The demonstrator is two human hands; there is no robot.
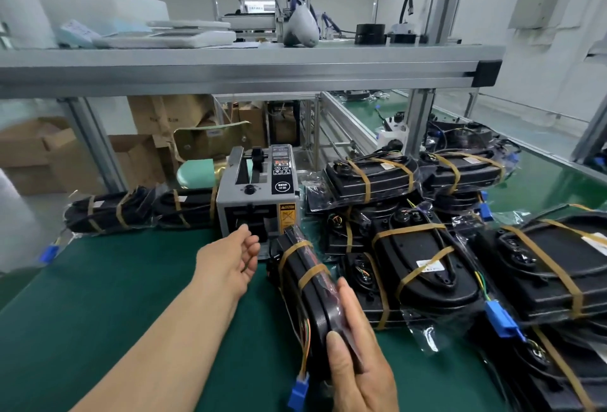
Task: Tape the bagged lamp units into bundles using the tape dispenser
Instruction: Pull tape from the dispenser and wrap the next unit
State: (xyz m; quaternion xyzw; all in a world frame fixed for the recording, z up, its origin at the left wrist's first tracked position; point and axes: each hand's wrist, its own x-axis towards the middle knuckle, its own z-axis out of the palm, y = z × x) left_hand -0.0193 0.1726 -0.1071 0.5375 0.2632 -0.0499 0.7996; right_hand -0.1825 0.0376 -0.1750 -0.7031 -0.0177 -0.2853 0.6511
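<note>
A: What's hard to read?
B: The outlet slot of the tape dispenser. The left hand covers part of it, so any tape there can't be made out. That hand is slack, fingers loosely apart, holding nothing.
A: Right hand?
B: The right hand clamps the near end of the held bundle. Its far end sits just in front of the dispenser, right of the slot. Black moulded units, glossy clear bag, two tan tape bands, blue connector on thin wires.
A: Rest?
B: Taped pile right of the dispenser, cut off at the frame edge. Two blurred bundles left of it.
</note>
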